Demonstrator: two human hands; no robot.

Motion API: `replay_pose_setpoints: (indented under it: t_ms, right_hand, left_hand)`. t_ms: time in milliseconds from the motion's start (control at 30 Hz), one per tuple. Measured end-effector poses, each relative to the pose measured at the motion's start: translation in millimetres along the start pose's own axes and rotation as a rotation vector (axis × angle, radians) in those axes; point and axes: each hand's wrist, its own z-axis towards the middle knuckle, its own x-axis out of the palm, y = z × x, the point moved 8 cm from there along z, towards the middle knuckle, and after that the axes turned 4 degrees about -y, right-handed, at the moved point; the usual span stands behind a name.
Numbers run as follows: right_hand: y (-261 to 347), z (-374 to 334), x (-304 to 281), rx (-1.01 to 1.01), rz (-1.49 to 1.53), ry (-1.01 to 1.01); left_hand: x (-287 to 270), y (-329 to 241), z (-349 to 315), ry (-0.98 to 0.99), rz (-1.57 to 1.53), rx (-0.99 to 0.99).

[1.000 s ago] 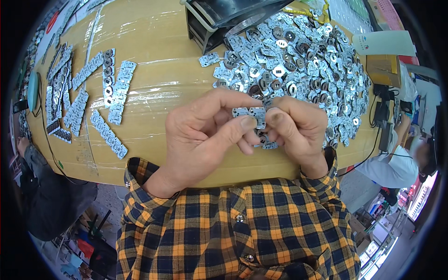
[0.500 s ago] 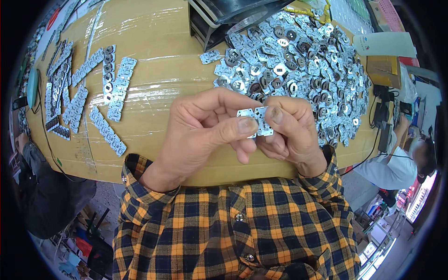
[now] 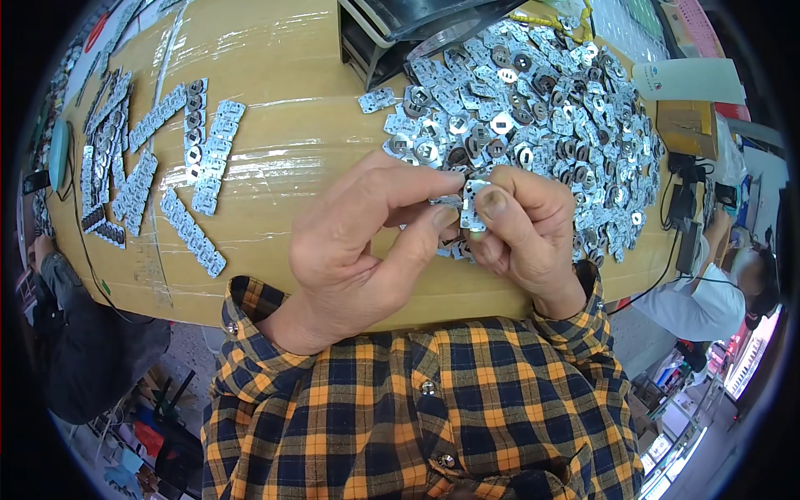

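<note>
Both hands meet over the front of the table. My right hand point(image 3: 531, 218) pinches a small pale blue circuit board point(image 3: 472, 210) between thumb and curled fingers. Close beside it, my left hand point(image 3: 350, 242) holds another small circuit board point(image 3: 446, 201) between thumb tip and index finger, tilted nearly edge-on and mostly hidden. Whether the two boards touch cannot be made out. Just beyond my hands spreads a big pile of similar boards point(image 3: 492, 100), some with round dark or silvery parts facing up.
On the left lie several strips of joined boards point(image 3: 193, 233). A black tray rack point(image 3: 367, 50) stands at the back. Farther right are a cardboard box point(image 3: 685, 125), a pale green sheet point(image 3: 687, 81) and black cables point(image 3: 685, 167). Other people sit at both sides.
My left hand has turned and shifted slightly left, tilting its board from flat to nearly edge-on. My right hand keeps its board, with its fingers hardly moved.
</note>
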Motion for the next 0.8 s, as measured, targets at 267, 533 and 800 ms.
replay_pose_setpoints:
  t_ms: [267, 533, 800]
  right_hand:
    - [-3, 1, 1, 0.034, -0.038, -0.015]
    - [-7, -1, -1, 0.063, -0.035, -0.044]
    - [20, -1, -22, -0.362, -0.423, -0.328]
  left_hand:
    - [-5, -2, 0, -0.209, 0.013, -0.006]
    - [-1, -15, 4, 0.033, 0.183, 0.246]
    - [-2, 16, -1, -0.061, -0.079, -0.199]
